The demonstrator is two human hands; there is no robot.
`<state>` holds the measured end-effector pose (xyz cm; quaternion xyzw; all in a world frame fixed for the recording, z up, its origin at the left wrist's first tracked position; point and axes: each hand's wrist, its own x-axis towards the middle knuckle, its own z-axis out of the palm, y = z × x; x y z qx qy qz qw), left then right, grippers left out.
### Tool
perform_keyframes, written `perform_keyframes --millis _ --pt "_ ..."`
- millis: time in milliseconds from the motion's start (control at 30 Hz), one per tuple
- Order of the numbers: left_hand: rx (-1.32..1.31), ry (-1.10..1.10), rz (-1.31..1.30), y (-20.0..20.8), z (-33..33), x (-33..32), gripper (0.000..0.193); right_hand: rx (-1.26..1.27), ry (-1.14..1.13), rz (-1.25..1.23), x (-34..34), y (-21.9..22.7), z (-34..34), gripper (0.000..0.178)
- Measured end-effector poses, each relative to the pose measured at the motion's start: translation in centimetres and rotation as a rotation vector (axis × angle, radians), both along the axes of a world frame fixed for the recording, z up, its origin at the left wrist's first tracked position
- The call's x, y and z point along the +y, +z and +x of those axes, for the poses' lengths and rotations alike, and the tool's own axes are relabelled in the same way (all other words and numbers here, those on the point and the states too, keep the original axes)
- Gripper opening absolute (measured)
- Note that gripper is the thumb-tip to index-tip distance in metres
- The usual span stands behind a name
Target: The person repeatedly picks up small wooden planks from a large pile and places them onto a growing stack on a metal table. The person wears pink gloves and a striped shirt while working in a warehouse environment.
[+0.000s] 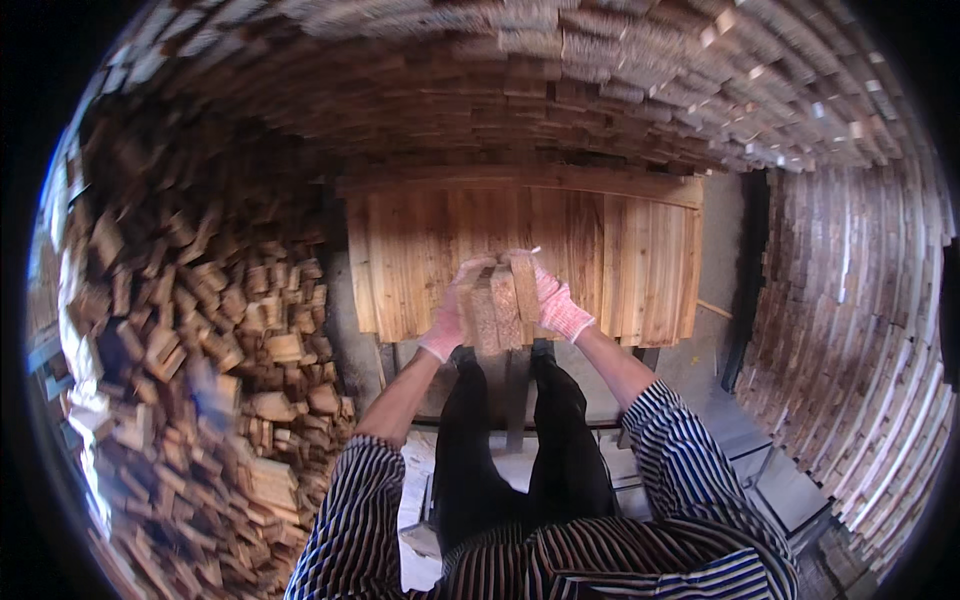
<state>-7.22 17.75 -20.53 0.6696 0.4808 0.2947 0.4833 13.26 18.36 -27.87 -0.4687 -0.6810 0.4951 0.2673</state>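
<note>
Between my two hands is a bundle of wooden boards (497, 305), pressed side by side with their sawn ends toward me. My left hand (452, 315), in a pink-and-white glove, clasps the bundle's left side. On its right side is my right hand (553, 298), gloved the same way, with the fingers at the far part partly blurred. Under the bundle lies a layer of planks (400, 260) set edge to edge, crossed at its far end by a long wooden beam (520, 182).
A heap of loose wood offcuts (250, 400) fills the left. Ahead rises a high wall of stacked timber (560, 75), blurred. Another tall stack of boards (850, 320) stands at the right. Grey metal framework (765, 470) is near my right side.
</note>
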Motion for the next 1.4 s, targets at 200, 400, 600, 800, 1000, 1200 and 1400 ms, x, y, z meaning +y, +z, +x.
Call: perform_keyframes --millis 200,400,600,800,1000,1200,1400 --pt "-0.099 -0.056 -0.542 -6.0 -2.7 2.9 0.111 0.237 -0.246 -0.594 2.8 4.4 -0.3 0.112" --pt "0.033 -0.183 -0.426 0.6 -1.7 4.8 0.068 -0.283 -0.054 -0.157 1.9 11.5 9.9 0.107" --pt "0.887 -0.349 -0.251 -3.0 -4.9 1.3 0.078 -0.881 0.131 -0.326 -3.4 5.6 20.6 0.087" --pt "1.234 -0.493 -0.136 -14.5 -6.4 -4.7 0.073 -1.227 0.226 -0.273 -8.2 -4.2 20.6 0.059" --pt "1.189 -0.478 -0.029 -21.3 -6.1 -5.9 0.063 -1.296 0.187 -0.072 -12.4 -15.5 17.5 0.035" --pt "1.179 -0.476 -0.112 -22.2 -6.7 -7.2 0.063 -1.186 0.066 -0.043 -13.3 -16.8 17.7 0.032" --pt "1.245 -0.493 -0.133 -20.7 -5.7 -6.7 0.081 -1.166 0.055 0.005 -12.4 -15.6 18.0 0.036"
